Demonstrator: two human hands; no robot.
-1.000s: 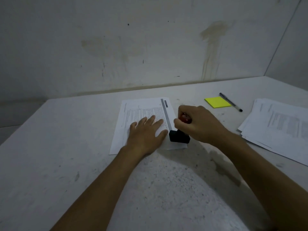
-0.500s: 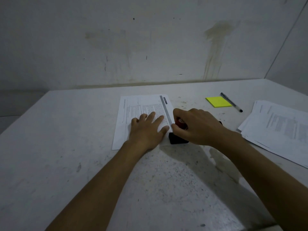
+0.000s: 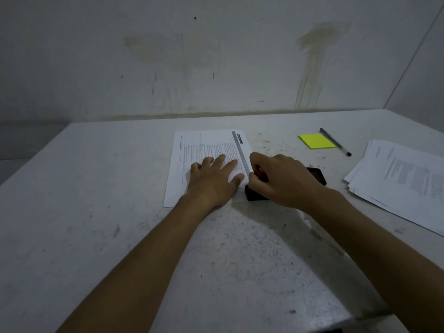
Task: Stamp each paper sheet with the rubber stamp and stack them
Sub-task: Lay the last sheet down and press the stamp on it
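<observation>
A printed paper sheet (image 3: 204, 150) lies flat on the table in front of me. My left hand (image 3: 212, 182) rests flat on its near half with fingers spread. My right hand (image 3: 281, 181) grips the rubber stamp (image 3: 253, 197), a black block with a red handle, and presses it down on the sheet's near right corner. The hand hides most of the handle. A stack of printed sheets (image 3: 403, 179) lies fanned at the right.
A black ink pad (image 3: 317, 175) sits just behind my right hand. A yellow sticky-note pad (image 3: 316, 140) and a pen (image 3: 335, 141) lie further back right. The grey table (image 3: 96, 212) meets a stained wall behind; its near edge shows bottom right.
My right hand has lowered the stamp from tilted above the sheet's corner down onto it. The left hand stays flat on the sheet.
</observation>
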